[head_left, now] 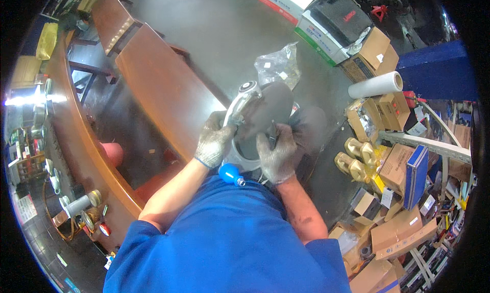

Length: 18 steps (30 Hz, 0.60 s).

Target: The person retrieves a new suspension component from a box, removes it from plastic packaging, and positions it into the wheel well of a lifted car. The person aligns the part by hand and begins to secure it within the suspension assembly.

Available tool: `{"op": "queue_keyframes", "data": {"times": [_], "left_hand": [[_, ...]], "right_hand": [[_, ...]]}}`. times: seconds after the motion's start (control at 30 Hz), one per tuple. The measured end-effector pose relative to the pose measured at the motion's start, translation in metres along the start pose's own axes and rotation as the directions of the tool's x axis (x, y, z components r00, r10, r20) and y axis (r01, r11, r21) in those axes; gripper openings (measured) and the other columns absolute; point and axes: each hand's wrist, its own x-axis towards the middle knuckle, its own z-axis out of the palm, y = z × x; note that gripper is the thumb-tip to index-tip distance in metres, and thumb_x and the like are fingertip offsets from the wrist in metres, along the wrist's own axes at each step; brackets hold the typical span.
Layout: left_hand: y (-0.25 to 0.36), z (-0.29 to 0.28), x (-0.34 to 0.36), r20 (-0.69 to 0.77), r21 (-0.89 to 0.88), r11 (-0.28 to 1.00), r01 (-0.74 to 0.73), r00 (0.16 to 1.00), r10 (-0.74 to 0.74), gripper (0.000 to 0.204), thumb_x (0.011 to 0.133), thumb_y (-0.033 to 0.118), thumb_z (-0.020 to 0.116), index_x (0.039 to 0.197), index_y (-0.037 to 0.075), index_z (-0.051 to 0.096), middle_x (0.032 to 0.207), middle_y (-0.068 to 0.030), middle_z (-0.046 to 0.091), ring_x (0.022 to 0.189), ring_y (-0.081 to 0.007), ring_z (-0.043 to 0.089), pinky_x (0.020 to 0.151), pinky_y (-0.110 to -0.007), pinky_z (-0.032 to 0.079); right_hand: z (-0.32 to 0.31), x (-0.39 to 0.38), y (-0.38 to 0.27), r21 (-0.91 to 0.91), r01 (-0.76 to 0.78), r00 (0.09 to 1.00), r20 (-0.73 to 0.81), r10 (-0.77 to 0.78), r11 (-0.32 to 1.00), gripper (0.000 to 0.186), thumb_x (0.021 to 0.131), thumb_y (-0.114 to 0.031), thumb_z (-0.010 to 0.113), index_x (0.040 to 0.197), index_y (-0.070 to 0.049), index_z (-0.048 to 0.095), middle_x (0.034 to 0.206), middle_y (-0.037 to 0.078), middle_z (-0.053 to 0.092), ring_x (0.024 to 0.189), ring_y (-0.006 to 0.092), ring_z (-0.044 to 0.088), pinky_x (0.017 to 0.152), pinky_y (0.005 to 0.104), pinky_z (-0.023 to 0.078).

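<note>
On my lap rests a curved silver metal part [236, 107] that looks like a car's suspension control arm, with a round bushing at its far end. My left hand [211, 141], in a grey-white knitted glove, is wrapped around its left side. A blue bulb-shaped piece with a metal tip [229, 172] sits at the near end, against my blue shirt. My right hand [278, 152], in a like glove, is closed just right of the metal part. A thin dark piece [273, 128] sticks up between its fingers, too small to name.
A long brown wooden bench [158, 78] stands to the left. Ahead on the floor lies a clear plastic bag [279, 67]. Cardboard boxes [397, 166], a roll of white film [375, 84] and gold-coloured parts [352, 163] crowd the right side, beside a metal rack [429, 142].
</note>
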Motion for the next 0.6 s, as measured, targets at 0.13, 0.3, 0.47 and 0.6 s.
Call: {"op": "queue_keyframes", "data": {"times": [0.13, 0.3, 0.47, 0.6], "left_hand": [[-0.001, 0.000, 0.001, 0.001, 0.020, 0.999, -0.028, 1.000, 0.028, 0.043, 0.097, 0.006, 0.069, 0.136, -0.009, 0.060, 0.121, -0.0163, 0.073, 0.111, -0.0210, 0.069, 0.099, -0.035, 0.056], [-0.004, -0.003, 0.004, -0.004, -0.074, 0.997, -0.018, 1.000, 0.018, 0.044, 0.096, 0.004, 0.068, 0.137, -0.011, 0.059, 0.121, -0.0194, 0.074, 0.110, -0.0239, 0.073, 0.099, -0.036, 0.058], [-0.008, -0.001, 0.003, 0.016, -0.248, 0.968, -0.026, 0.999, 0.031, 0.043, 0.095, 0.000, 0.069, 0.136, -0.010, 0.060, 0.120, -0.0198, 0.074, 0.107, -0.0248, 0.074, 0.095, -0.037, 0.060], [-0.015, -0.006, 0.004, 0.020, -0.173, 0.982, -0.072, 0.997, 0.076, 0.043, 0.095, -0.001, 0.069, 0.136, -0.010, 0.060, 0.120, -0.0205, 0.074, 0.104, -0.0254, 0.075, 0.092, -0.037, 0.061]], "right_hand": [[0.010, 0.027, 0.008, -0.166, 0.212, 0.977, 0.017, -0.212, 0.963, 0.033, 0.086, -0.028, 0.086, 0.101, -0.006, 0.066, 0.091, 0.019, 0.071, 0.084, 0.0403, 0.074, 0.074, 0.0493, 0.059], [0.013, 0.042, -0.001, -0.355, 0.148, 0.957, 0.287, -0.043, 0.923, 0.036, 0.083, -0.032, 0.084, 0.105, -0.006, 0.070, 0.092, 0.020, 0.074, 0.086, 0.0426, 0.075, 0.076, 0.0526, 0.061], [-0.014, 0.035, -0.008, -0.013, 0.111, 0.993, -0.039, -0.112, 0.994, 0.020, 0.096, -0.018, 0.081, 0.104, -0.006, 0.068, 0.092, 0.019, 0.075, 0.081, 0.0335, 0.078, 0.067, 0.0437, 0.059], [0.013, 0.036, -0.002, -0.231, 0.352, 0.935, 0.050, -0.350, 0.907, 0.018, 0.089, -0.015, 0.081, 0.095, -0.007, 0.067, 0.084, 0.020, 0.070, 0.075, 0.0400, 0.072, 0.070, 0.0486, 0.060]]}}
